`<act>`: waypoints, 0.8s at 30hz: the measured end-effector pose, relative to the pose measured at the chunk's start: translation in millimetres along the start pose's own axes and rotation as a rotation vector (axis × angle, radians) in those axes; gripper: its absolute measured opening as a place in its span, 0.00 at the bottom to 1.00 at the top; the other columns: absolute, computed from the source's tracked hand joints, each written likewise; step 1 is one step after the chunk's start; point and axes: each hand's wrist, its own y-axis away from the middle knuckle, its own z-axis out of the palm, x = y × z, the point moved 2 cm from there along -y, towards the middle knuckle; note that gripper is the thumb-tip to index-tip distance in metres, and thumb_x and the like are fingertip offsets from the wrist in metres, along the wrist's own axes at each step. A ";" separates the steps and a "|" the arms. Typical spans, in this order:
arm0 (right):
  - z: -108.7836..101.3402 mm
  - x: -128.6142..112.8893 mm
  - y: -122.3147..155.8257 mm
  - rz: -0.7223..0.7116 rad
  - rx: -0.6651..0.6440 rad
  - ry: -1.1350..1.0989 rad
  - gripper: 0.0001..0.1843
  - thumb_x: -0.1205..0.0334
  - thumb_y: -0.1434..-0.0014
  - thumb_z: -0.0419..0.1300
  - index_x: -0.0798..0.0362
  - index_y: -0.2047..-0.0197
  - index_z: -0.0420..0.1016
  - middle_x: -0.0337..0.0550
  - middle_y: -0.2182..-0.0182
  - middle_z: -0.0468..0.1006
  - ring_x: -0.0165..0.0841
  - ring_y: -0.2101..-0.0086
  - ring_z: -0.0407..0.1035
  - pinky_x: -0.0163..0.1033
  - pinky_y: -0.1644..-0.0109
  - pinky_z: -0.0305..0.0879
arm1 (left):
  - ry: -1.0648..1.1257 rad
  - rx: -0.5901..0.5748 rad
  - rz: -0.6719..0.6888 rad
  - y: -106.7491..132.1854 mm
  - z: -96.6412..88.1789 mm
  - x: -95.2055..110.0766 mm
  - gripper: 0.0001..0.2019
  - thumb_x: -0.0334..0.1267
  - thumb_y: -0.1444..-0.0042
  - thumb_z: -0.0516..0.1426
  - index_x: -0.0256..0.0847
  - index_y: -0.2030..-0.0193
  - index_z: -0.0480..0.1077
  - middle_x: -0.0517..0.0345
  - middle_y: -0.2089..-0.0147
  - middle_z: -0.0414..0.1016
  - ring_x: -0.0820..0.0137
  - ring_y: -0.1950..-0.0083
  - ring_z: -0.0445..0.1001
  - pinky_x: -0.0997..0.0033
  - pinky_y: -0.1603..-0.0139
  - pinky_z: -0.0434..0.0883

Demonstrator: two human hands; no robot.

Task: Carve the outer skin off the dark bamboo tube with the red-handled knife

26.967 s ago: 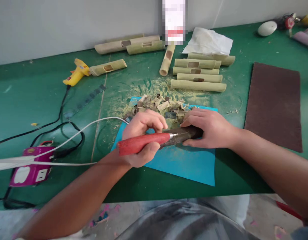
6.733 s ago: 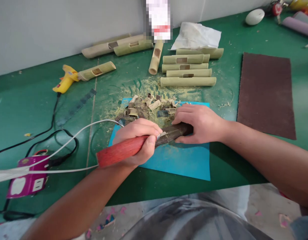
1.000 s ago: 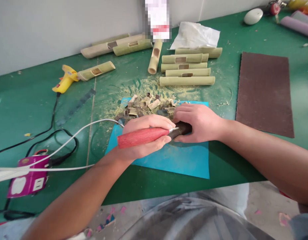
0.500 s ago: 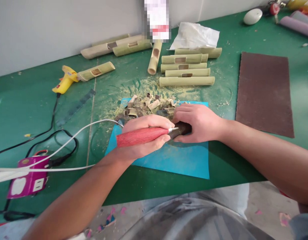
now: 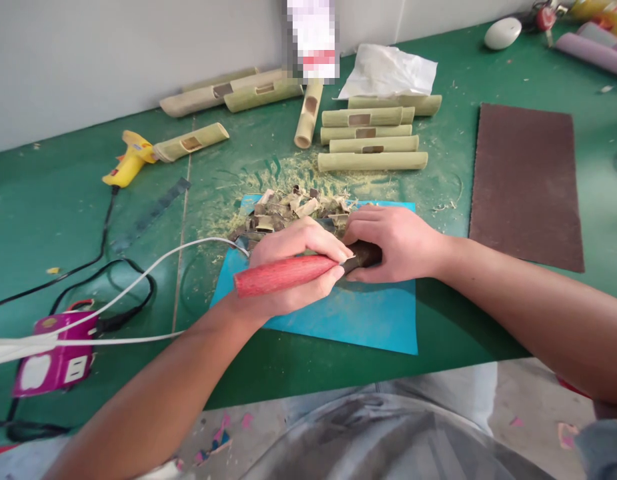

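My left hand (image 5: 293, 273) is closed around the red wooden handle (image 5: 288, 275) of a slim hand tool. Only a sliver of pale metal shows at its front; the tip is too hidden to name the tool. Its front end meets a dark brown piece (image 5: 365, 257) that resembles sandpaper. My right hand (image 5: 395, 243) grips that piece between thumb and fingers, which hide much of it. Both hands are over a blue sheet (image 5: 368, 320). Just beyond them lies a heap of brown and beige scraps (image 5: 288, 207) amid pale shavings.
Several bamboo tubes (image 5: 373, 161) with cut windows lie at the back. A yellow glue gun (image 5: 131, 160) touches another tube at the left. Nearby are a purple socket block (image 5: 55, 350) and white cables (image 5: 138, 280). A brown sheet (image 5: 525, 187) lies at the right.
My left fingers have shifted slightly right and forward along the tool, covering most of the metal that showed before. My right hand keeps its grip on the dark piece.
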 end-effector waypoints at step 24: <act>-1.4 2.3 1.8 -0.001 -0.015 0.022 0.17 0.46 0.41 0.66 0.52 0.63 0.75 0.46 0.64 0.78 0.39 0.61 0.70 0.41 0.59 0.61 | 0.039 0.226 0.069 13.7 -0.5 -8.1 0.05 0.30 0.42 0.61 0.43 0.67 0.73 0.60 0.69 0.81 0.70 0.68 0.80 0.68 0.69 0.76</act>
